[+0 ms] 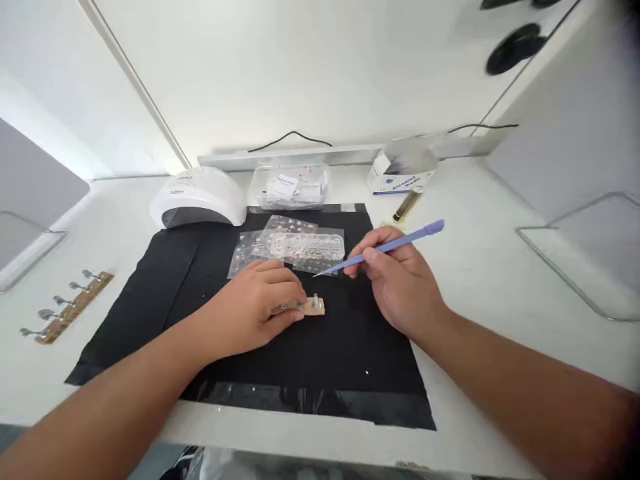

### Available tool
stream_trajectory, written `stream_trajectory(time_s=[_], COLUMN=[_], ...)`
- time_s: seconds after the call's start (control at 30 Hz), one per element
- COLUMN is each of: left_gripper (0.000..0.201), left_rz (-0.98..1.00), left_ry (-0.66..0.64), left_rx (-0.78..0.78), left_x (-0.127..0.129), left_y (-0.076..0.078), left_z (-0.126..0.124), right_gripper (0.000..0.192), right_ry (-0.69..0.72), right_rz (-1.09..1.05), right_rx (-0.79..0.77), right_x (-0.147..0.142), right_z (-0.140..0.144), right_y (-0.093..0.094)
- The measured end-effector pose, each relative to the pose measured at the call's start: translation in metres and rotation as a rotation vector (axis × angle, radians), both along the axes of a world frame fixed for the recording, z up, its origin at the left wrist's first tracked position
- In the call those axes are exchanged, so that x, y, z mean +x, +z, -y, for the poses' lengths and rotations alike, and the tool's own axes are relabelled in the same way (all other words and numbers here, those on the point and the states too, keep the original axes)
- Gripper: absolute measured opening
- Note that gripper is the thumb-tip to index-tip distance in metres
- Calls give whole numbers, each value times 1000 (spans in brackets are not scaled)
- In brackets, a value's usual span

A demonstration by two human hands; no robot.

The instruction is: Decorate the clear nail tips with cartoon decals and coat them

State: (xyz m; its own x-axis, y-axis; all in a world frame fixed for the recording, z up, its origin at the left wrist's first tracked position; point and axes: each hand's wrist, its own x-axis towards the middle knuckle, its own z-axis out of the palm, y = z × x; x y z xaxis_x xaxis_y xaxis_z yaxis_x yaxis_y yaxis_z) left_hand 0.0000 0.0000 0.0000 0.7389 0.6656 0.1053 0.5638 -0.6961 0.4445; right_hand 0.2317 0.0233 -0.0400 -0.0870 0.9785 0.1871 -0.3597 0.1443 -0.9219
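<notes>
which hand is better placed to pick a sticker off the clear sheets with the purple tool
Right. The right hand holds the purple tool, tip at the sticker sheets; the left hand pins the small wooden holder.

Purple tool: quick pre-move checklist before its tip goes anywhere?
1. Right hand grip on purple tool: ok, held like a pen.
2. Tool tip over sticker sheets: ok.
3. Left hand pinning wooden block on black mat: ok.
4. Anything picked up on the tip: cannot tell, too small.
5. Nail piece on the block seated: cannot tell, partly hidden by fingers.
6. Lamp behind the mat, apart from both hands: ok.
</notes>
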Motion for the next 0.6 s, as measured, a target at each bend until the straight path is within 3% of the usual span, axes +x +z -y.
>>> stream_trajectory(time_s=[0.6], left_gripper=[5], left_rz=[167], left_ry=[30], left_rx=[50], left_x=[0], left_y=[-4], left_z=[-3], right_gripper=[8], right_ry=[-27], right_rz=[29], right_rx=[-12], right_x=[-2], right_z=[0], right_y=[5])
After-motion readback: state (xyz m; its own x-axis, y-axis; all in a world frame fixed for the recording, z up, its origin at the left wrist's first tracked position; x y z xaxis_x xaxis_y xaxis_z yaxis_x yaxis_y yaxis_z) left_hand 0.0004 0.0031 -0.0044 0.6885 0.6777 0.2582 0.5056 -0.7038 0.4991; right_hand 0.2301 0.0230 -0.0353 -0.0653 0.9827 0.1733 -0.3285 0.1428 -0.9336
